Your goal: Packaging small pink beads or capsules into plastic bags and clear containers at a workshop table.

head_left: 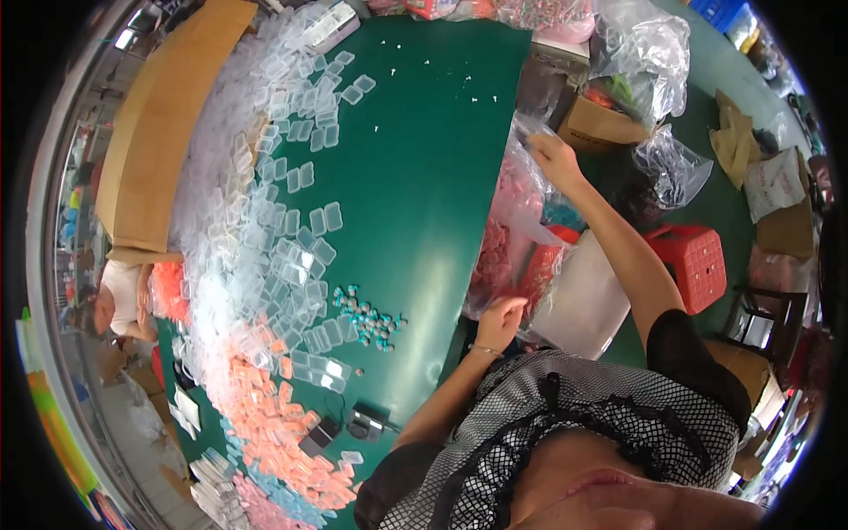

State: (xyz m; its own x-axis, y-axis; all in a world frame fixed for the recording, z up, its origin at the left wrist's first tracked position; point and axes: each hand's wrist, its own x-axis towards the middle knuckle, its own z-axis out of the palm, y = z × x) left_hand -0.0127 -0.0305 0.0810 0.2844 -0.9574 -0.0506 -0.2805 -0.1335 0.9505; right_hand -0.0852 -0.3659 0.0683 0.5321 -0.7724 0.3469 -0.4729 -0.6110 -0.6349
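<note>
Both hands on a large clear plastic bag point(517, 225) of pink and red pieces, hanging off the desk point(415, 177) edge. Right hand point(552, 155) raised and stretched away from the body, fingers pinched shut on the bag's upper rim, holding the mouth up. Left hand point(502, 320) lower and close to the body, fingers curled against the bag's lower side, gripping the film; a thin bracelet on that wrist. Just beyond the left hand, on the green desk top, a small cluster of teal and white beads point(369, 318), apart from the bag. Farther out from the left hand, a broad drift of small clear plastic boxes point(274, 212) running along the desk, with a heap of orange-pink packed boxes point(283, 415) nearer the body and two small dark devices point(344, 428) lying beside that heap. Under the bag and between the two hands, a white sack-like bundle point(583, 300) on the floor. Below the right forearm, a red plastic stool point(698, 261). Past the right hand, a brown cardboard box point(601, 124) and crumpled clear bags point(645, 53). Far beyond the left hand, at the desk's far edge, flat brown cardboard point(159, 132) and another person point(119, 300) in a white top.
</note>
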